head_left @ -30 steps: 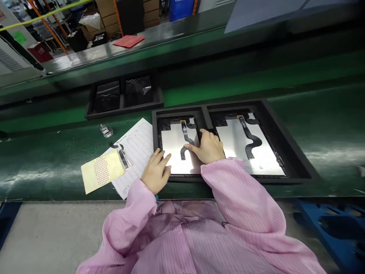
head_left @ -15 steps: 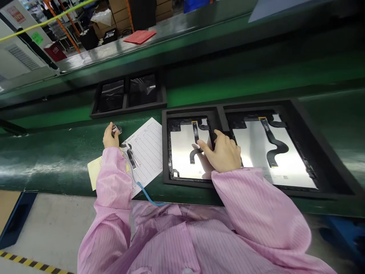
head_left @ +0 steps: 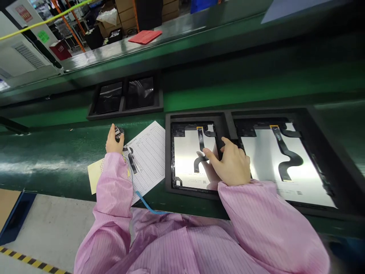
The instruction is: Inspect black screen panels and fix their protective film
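head view. left hand (head_left: 115,140): thumb and fingers are curling around a small clear piece (head_left: 119,133), grasping it; the piece is showing at one o'clock from the palm. right hand (head_left: 231,163): fingers are spreading loosely, released; the thumb is pointing to ten o'clock over the left panel (head_left: 185,165), its tip lying just beside a flat black cable (head_left: 200,139), contact unclear; the index finger is reaching to eleven o'clock. right panel (head_left: 262,160): lying at three o'clock from this hand.

edges: near tray (head_left: 168,160) is framing both panels, its left rim running just beside a printed sheet (head_left: 151,152). green bench (head_left: 62,146) is stretching toward nine o'clock from the left hand and showing between it and the far tray (head_left: 144,110) at twelve.

hidden: the left hand is covering much of the small clear piece, leaving any lift unreadable; the left sleeve (head_left: 115,179) is overlapping a yellow note (head_left: 94,179); the near tray's right end is fading into shadow.
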{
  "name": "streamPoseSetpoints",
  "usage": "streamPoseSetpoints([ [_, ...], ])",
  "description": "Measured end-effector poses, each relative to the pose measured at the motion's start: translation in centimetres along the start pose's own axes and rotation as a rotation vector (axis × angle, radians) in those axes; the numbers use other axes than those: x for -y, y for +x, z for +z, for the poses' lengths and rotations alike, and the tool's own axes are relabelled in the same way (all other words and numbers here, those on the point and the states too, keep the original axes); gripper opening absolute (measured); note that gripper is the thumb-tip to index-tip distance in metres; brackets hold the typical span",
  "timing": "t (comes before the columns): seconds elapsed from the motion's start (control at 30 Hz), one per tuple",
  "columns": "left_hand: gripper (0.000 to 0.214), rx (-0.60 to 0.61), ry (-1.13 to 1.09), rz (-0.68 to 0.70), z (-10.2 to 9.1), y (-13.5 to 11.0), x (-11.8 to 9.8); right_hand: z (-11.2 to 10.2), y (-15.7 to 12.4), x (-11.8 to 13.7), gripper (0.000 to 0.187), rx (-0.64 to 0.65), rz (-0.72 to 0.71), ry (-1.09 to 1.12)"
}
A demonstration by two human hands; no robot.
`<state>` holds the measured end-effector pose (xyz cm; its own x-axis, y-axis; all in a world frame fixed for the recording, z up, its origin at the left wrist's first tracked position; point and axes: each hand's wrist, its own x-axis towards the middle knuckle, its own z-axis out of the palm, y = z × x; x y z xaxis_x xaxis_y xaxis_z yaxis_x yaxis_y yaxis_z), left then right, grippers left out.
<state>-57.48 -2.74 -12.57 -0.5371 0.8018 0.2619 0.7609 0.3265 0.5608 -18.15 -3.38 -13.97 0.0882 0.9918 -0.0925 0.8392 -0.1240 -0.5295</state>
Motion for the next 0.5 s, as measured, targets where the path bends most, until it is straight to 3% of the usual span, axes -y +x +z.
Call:
streamPoseSetpoints([
  [0.13, 0.052, 0.0, 0.025, -0.062, -0.9, 0.7, -0.8, -0.2, 0.2, 0.2, 0.089, 0.007, 0.03, 0.048],
  [0.2, 0.06, -0.058, 0.034, -0.047, -1.3, 0.4, -1.9, -0.5, 0.3, 0.1, 0.084, 0.02, 0.052, 0.094],
  [0.3, 0.066, -0.125, -0.045, 0.098, -1.3, -2.5, -4.8, -1.0, 0.5, 0.1, 0.076, 0.059, 0.073, 0.175],
  [0.33, 0.058, -0.036, -0.075, 0.199, -1.1, -4.2, -6.0, -1.3, 0.6, 0.1, 0.075, 0.08, 0.073, 0.2],
  [0.43, 0.053, 0.618, -0.038, 0.403, 0.0, -10.3, -9.5, -1.9, 0.8, 0.3, 0.08, 0.12, 0.071, 0.23],
  [0.47, 0.055, 0.759, 0.04, 0.448, 0.3, -12.3, -10.5, -2.0, 0.9, 0.5, 0.082, 0.121, 0.077, 0.22],
  [0.5, 0.057, 0.765, 0.118, 0.471, 0.7, -14.0, -11.3, -2.1, 1.1, 0.6, 0.083, 0.12, 0.086, 0.205],
])
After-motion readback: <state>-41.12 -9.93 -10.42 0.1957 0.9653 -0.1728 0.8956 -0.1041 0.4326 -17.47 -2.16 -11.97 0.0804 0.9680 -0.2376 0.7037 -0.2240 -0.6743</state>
